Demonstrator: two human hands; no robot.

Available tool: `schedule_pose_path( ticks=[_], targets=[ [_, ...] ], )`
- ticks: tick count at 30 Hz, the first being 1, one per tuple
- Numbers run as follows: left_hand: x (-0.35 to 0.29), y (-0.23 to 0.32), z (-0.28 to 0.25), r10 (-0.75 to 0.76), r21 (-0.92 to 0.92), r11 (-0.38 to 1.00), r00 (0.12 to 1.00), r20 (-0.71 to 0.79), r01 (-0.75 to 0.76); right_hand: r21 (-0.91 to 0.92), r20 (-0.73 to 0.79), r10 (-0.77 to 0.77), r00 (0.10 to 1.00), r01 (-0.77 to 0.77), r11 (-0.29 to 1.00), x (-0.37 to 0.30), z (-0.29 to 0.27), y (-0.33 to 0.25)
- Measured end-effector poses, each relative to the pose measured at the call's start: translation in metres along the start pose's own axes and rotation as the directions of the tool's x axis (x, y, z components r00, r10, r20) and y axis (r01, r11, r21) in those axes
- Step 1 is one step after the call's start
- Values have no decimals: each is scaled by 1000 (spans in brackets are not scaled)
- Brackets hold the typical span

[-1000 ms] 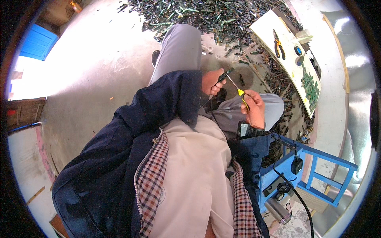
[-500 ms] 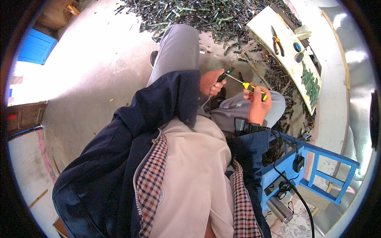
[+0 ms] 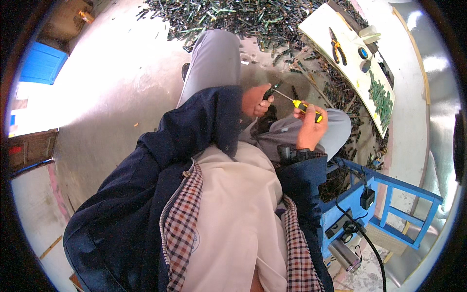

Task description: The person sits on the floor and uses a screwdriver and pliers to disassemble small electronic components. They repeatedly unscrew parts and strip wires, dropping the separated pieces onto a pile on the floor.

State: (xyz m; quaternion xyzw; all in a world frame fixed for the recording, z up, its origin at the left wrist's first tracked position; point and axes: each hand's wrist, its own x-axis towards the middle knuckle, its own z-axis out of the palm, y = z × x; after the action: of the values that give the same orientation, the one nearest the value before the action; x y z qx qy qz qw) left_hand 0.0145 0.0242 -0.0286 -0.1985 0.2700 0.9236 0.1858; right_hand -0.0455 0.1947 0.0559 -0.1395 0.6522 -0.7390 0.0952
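My left hand [image 3: 255, 101] is closed round a small dark strip-like piece [image 3: 270, 91], held above the gap between my legs. In my right hand [image 3: 312, 127] is a screwdriver [image 3: 307, 109] with a yellow and black handle, gripped by thumb and fingers. Its thin metal shaft points left, and the tip meets or nearly meets the dark piece; whether they touch is too small to tell. The palm side of the left hand is hidden.
A large heap of dark strips [image 3: 238, 19] covers the floor ahead. To the right, a pale board [image 3: 321, 24] bears pliers [image 3: 336, 47], a blue and black round thing [image 3: 363, 53] and green strips [image 3: 380, 102]. Nearer are a blue stool [image 3: 406, 220], a black cable [image 3: 369, 238] and a metal flask [image 3: 344, 255].
Both hands, with the screwdriver and the dark piece, appear slightly farther left in the view. The grips are the same, and the screwdriver tip stays at the piece.
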Motion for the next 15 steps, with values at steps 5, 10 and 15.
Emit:
schedule_pose_path(
  ticks=[5,10,15],
  targets=[
    [-4,2,4,-36,-42,998,999,13,36,0,67,95,993,-95,995,26,-5,-5],
    [-8,5,7,-37,-38,998,995,92,40,-16,66,86,994,-85,996,35,-5,-8],
    [-10,8,11,-31,-84,995,989,146,44,-129,-16,-136,991,133,983,0,3,-11]
  ],
)
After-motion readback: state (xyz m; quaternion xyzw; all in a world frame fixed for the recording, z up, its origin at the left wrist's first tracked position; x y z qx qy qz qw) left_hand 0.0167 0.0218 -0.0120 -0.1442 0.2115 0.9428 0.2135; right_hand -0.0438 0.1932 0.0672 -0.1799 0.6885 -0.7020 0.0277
